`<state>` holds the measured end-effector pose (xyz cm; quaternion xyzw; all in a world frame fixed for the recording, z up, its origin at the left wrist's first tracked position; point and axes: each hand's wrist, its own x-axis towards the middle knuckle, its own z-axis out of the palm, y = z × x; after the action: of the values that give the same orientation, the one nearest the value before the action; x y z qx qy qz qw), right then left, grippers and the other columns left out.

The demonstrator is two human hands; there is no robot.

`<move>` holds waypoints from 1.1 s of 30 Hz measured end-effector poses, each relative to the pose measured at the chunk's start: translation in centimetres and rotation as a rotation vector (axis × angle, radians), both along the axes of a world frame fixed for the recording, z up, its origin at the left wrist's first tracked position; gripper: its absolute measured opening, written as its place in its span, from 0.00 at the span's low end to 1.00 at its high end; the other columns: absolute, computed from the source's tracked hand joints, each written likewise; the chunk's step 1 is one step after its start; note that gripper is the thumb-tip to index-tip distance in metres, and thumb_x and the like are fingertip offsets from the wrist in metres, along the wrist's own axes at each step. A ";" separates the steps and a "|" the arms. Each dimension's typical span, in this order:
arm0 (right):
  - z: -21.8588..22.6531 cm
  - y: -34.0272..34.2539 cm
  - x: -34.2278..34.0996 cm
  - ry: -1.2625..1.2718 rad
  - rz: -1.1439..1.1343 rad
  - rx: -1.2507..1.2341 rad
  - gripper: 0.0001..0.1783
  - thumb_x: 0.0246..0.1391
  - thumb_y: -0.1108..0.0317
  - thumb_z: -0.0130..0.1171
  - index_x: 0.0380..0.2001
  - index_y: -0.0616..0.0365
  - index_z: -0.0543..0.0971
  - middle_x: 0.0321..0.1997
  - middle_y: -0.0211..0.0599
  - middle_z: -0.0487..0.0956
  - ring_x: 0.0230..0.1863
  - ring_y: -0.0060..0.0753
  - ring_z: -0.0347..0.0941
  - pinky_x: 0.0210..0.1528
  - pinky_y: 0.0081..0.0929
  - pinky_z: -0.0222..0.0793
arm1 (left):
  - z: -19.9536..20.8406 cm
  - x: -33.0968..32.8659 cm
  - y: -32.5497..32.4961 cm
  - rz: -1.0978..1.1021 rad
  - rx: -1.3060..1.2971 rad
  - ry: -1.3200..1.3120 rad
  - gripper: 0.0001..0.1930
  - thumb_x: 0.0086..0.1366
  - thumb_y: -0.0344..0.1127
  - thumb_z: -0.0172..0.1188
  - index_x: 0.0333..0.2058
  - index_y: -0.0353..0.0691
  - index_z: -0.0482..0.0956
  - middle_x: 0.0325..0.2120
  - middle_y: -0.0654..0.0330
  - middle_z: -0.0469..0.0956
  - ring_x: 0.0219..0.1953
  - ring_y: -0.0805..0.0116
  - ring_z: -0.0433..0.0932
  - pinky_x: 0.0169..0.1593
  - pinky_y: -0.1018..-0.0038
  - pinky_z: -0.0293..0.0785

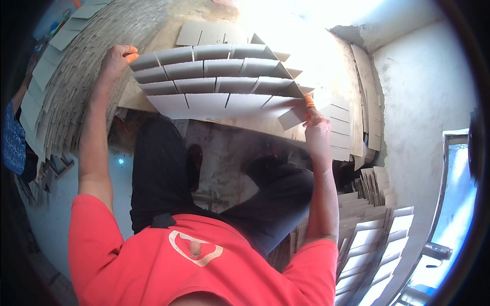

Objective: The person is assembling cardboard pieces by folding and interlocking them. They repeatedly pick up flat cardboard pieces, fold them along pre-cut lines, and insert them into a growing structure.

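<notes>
A grey cardboard divider, made of long slotted strips crossed by shorter pieces into open cells, is tilted over the front edge of the work table. At its far left corner, my left hand has its fingers closed on the end of a strip. My right hand pinches the near right end, where a short cross piece sticks out. Orange covers wrap fingertips on both hands. Behind the divider lies a slotted cardboard sheet, partly hidden by it.
Tightly packed cardboard strips fill the left side. More slotted sheets lie at the table's right, near a wall. Stacked cardboard pieces stand low on the right. Another person's patterned sleeve shows at the far left.
</notes>
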<state>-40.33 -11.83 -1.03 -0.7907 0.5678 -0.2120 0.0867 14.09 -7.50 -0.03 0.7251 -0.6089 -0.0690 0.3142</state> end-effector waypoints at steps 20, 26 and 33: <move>-7.0 -0.9 -10.5 0.343 0.026 0.022 0.12 0.47 0.66 0.60 0.24 0.67 0.77 0.26 0.60 0.77 0.32 0.60 0.76 0.36 0.48 0.73 | 2.0 -7.8 -4.3 -0.227 0.184 -0.124 0.12 0.59 0.36 0.60 0.35 0.33 0.80 0.26 0.48 0.79 0.28 0.57 0.78 0.36 0.68 0.71; -4.0 -1.9 -15.3 0.449 -0.372 -0.210 0.05 0.52 0.72 0.51 0.29 0.61 0.74 0.23 0.50 0.77 0.28 0.52 0.77 0.31 0.41 0.74 | 4.1 -11.8 -1.5 -0.144 -0.274 -0.297 0.14 0.58 0.33 0.63 0.42 0.34 0.80 0.37 0.52 0.81 0.38 0.64 0.80 0.43 0.71 0.73; 13.3 -0.8 -9.4 -0.033 -0.173 -0.537 0.22 0.53 0.79 0.51 0.53 0.59 0.75 0.35 0.37 0.83 0.31 0.21 0.78 0.36 0.20 0.75 | 4.9 -20.8 3.6 -0.466 -0.102 -0.144 0.18 0.52 0.33 0.67 0.43 0.33 0.78 0.37 0.49 0.79 0.42 0.55 0.77 0.47 0.68 0.73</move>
<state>-49.75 -12.66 12.24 -0.7305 0.5550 -0.3744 -0.1348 -6.69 -3.94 4.84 0.5514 -0.7831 -0.0569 0.2820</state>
